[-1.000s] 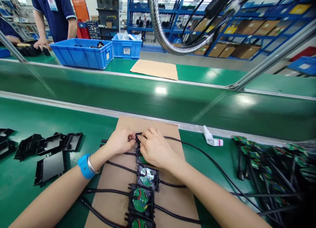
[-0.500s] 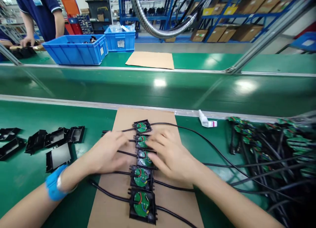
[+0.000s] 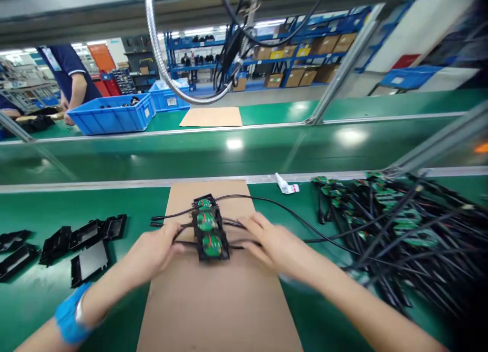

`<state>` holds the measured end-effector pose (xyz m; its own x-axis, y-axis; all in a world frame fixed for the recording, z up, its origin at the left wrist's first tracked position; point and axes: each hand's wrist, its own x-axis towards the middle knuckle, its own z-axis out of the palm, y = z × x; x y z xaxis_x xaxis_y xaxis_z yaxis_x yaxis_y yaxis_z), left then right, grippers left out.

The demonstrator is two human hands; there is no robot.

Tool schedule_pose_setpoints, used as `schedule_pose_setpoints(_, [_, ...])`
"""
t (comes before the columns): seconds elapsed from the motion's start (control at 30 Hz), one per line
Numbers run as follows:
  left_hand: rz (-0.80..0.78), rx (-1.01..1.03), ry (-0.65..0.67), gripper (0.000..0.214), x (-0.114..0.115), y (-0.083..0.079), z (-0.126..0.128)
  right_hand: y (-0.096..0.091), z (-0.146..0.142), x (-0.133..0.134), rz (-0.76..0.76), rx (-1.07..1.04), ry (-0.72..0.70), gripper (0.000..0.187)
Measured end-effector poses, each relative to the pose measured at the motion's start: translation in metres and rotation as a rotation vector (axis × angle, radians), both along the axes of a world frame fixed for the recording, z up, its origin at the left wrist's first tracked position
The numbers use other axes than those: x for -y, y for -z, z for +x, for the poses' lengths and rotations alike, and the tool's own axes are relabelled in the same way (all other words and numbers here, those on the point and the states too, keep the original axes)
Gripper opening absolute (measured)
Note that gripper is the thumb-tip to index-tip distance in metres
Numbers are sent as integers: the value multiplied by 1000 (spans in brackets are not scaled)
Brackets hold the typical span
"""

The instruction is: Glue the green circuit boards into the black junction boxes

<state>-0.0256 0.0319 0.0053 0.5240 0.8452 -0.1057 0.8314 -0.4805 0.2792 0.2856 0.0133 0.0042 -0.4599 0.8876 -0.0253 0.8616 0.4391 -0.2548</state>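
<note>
A short row of black plastic housings [image 3: 199, 229] with green circuit boards [image 3: 212, 245] inside sits over the cardboard sheet [image 3: 221, 311]. Black cables run out of both sides of them. On the left, my left hand [image 3: 158, 247] is closed around cables [image 3: 186, 242] close to the nearer housings. Opposite it, my right hand [image 3: 272, 242] is closed on the right-hand cables [image 3: 235, 233], with some blur on its fingers. The two nearer housings look raised and blurred; whether others lie beneath them I cannot tell. The farthest housing [image 3: 205, 201] lies behind them.
Empty black housings [image 3: 89, 260] lie on the green table at the left. A heap of cables with circuit boards [image 3: 381, 230] covers the right side. A small white bottle [image 3: 285, 184] lies near the back rail. Beyond stand blue bins [image 3: 112, 115] and a co-worker [image 3: 74, 80].
Both hands have closed on cables beside the housings. The housings nearest me have left the front of the cardboard, and a shorter row now shows farther back. The view has tilted up.
</note>
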Motion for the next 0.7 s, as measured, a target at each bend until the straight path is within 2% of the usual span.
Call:
schedule_pose_setpoints(0.1, [53, -1, 74, 36, -43, 1, 3, -9, 7, -54, -64, -11, -16, 57])
schedule_pose_setpoints(0.17, [94, -10, 189, 58, -54, 12, -1, -5, 18, -72, -103, 25, 17, 89])
schedule_pose_setpoints(0.2, [168, -18, 226, 85, -56, 20, -6, -2, 25, -75, -140, 59, 30, 108])
schedule_pose_setpoints(0.23, [220, -26, 222, 102, -57, 28, -11, 2, 32, -74, -177, 98, 33, 125])
schedule_pose_setpoints(0.27, [237, -34, 192, 102, -58, 36, -15, 5, 38, -72, -195, 137, 26, 134])
schedule_pose_setpoints(0.3, [230, -53, 166, 87, -59, 44, -19, 7, 43, -68, -190, 173, 13, 137])
schedule_pose_setpoints(0.33, [232, -81, 124, 70, -59, 49, -21, 9, 46, -63, -165, 201, 1, 134])
schedule_pose_setpoints(0.4, [211, -158, 82, 48, -60, 57, -18, 11, 47, -51, -91, 234, -7, 113])
schedule_pose_setpoints(0.53, [235, -222, 89, 40, -60, 65, -10, 15, 39, -26, -28, 287, 15, 54])
schedule_pose_setpoints(0.63, [378, -215, 99, 39, -66, 66, -21, 10, 43, -11, 32, 350, 74, 39])
schedule_pose_setpoints(0.7, [491, -242, 102, 40, -77, 54, -33, -5, 60, -12, 87, 395, 149, 34])
